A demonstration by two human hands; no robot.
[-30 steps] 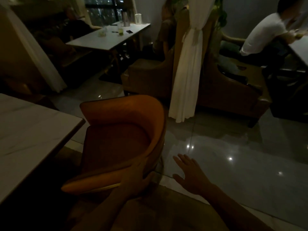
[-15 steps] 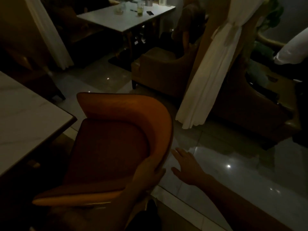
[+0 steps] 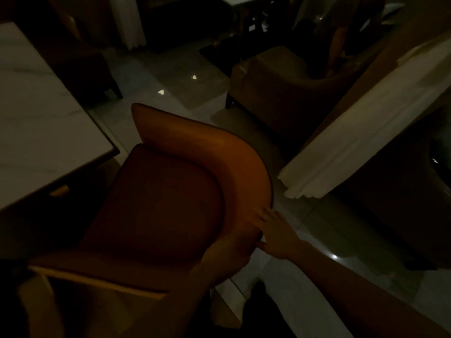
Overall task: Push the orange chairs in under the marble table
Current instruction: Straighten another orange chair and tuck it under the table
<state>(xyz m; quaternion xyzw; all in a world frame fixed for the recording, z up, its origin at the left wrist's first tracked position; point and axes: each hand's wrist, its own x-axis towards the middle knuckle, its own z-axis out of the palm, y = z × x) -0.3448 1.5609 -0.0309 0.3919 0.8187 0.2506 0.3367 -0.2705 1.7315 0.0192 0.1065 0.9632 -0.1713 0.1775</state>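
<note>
Dim room, seen from above. Orange chair (image 3: 170,181) in the middle, just right of the marble worktop (image 3: 41,123), with its open front turned to the worktop's near corner. Not under the worktop yet; seat out in the open. Curved back on the far and right side.

Left hand (image 3: 229,250) wrapped over the chair's back rim at the near right, fingers closed around the edge, thumb side on top. Firm hold on the chair.

Right hand (image 3: 275,232) just right of the left one, flat and spread wide, fingertips pressed against the outside of the chair's back. Nothing gripped, only touching. Both bare arms reaching in from the near right.

Shiny pale floor (image 3: 185,76) beyond and to the right, with small bright light spots on it. White curtain (image 3: 361,132) hanging slantwise at the right, its lower end close to the chair's back but apart from it. Brown armchair (image 3: 273,86) far behind, well apart from the chair. Another white curtain (image 3: 127,20) at the far left. Rest too dark to tell.
</note>
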